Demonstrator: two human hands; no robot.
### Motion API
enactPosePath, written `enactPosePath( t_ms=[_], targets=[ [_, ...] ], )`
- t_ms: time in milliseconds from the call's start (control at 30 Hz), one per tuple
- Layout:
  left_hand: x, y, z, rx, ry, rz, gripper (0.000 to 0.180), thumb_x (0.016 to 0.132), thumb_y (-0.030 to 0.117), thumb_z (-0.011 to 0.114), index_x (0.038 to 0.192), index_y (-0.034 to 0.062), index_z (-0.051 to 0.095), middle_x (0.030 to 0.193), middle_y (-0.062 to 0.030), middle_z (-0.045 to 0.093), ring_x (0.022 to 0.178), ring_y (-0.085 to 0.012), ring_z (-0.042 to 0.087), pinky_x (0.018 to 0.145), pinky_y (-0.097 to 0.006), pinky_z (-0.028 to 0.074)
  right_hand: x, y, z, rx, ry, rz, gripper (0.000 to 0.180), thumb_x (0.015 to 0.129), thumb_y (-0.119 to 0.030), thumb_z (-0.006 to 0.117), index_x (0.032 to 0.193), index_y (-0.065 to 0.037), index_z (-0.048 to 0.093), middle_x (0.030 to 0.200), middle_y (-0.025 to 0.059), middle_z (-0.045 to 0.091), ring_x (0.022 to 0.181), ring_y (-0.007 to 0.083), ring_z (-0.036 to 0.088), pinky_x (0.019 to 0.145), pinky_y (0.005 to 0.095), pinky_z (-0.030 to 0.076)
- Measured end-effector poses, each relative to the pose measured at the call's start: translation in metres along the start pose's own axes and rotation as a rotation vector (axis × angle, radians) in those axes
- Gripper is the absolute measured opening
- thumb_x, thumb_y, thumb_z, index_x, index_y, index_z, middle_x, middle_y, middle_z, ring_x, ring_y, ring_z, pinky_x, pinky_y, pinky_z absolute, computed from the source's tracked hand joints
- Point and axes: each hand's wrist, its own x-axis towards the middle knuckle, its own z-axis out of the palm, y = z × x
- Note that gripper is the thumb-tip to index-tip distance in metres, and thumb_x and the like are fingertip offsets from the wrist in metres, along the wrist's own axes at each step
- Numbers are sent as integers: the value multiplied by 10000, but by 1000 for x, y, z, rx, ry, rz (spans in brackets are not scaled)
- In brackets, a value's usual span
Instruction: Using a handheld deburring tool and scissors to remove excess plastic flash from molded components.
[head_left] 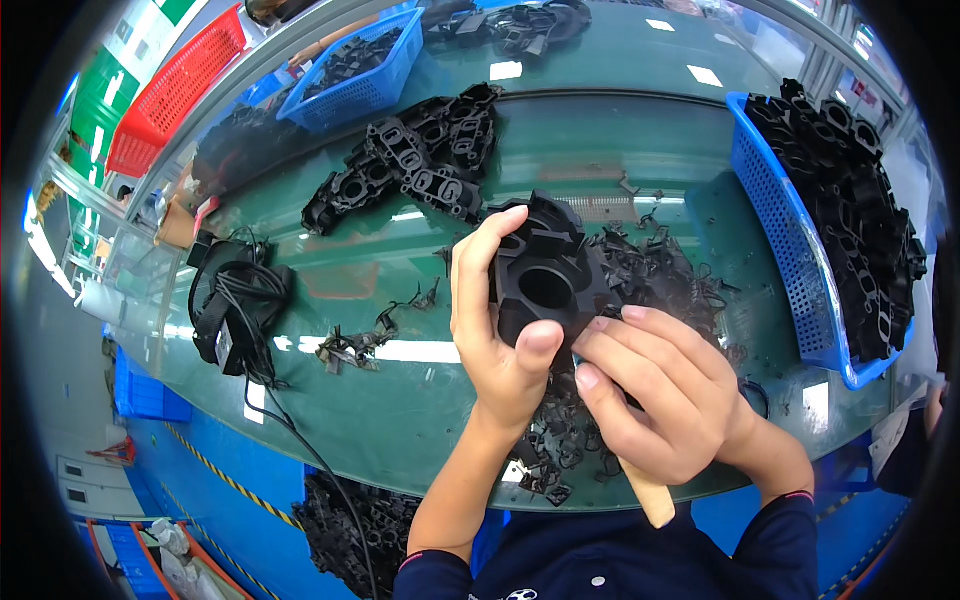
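Note:
My left hand [495, 335] grips a black moulded plastic part [548, 275] with a round hole through its middle, held up over the green table [400, 400]. My right hand [655, 395] is closed around a tool with a pale wooden handle [650, 492], and its fingertips touch the lower right edge of the part. The tool's working end is hidden behind the fingers. Under and to the right of both hands lies a heap of thin black plastic trimmings [660, 275].
A pile of similar black parts [420, 160] lies at the table's middle back. A blue basket [800, 260] full of parts stands at the right; another blue basket [355, 85] and a red one [175, 90] at the back left. Black cables [235, 310] lie left.

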Motion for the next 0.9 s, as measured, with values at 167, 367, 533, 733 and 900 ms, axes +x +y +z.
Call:
enactPosePath(
  t_ms=[167, 367, 533, 733, 900],
  targets=[
    [-3, 0, 0, -149, -49, -176, 732, 813, 586, 548, 1181, -44, 497, 1128, -131, 525, 1025, -188, 508, 906, -302, 392, -7, 8, -2, 320, -48, 225, 90, 747, 9, 611, 822, -3, 563, 918, 185, 630, 747, 268, 635, 728, 353, 540],
    [0, 5, 2, -178, -154, -402, 658, 893, 586, 301, 1160, 27, 523, 1011, -74, 595, 935, -150, 572, 857, -282, 423, -3, 29, -21, 737, 256, 605, 175, 805, 77, 577, 968, 15, 558, 1020, 201, 614, 891, 231, 621, 765, 322, 506],
    [-2, 12, 5, -240, -228, -490, 413, 916, 388, 455, 1042, 9, 563, 812, 7, 530, 736, -51, 457, 680, -191, 368, 3, 33, -20, 570, 51, 445, 196, 676, 75, 666, 853, 19, 605, 966, 180, 643, 879, 293, 652, 745, 327, 529],
    [0, 19, 1, -165, -232, -607, 378, 915, 378, 482, 911, 11, 572, 732, 37, 462, 684, -43, 385, 605, -196, 317, 2, 32, -21, 517, -56, 442, 195, 665, 58, 679, 836, 8, 598, 946, 176, 643, 832, 275, 661, 678, 300, 540],
    [2, 23, -2, -53, -252, -593, 383, 913, 374, 496, 873, -2, 562, 704, 19, 466, 677, -57, 398, 606, -206, 332, 0, 32, -21, 469, -96, 441, 217, 663, 35, 687, 853, -31, 605, 951, 165, 661, 796, 262, 665, 653, 297, 534]
  ],
)
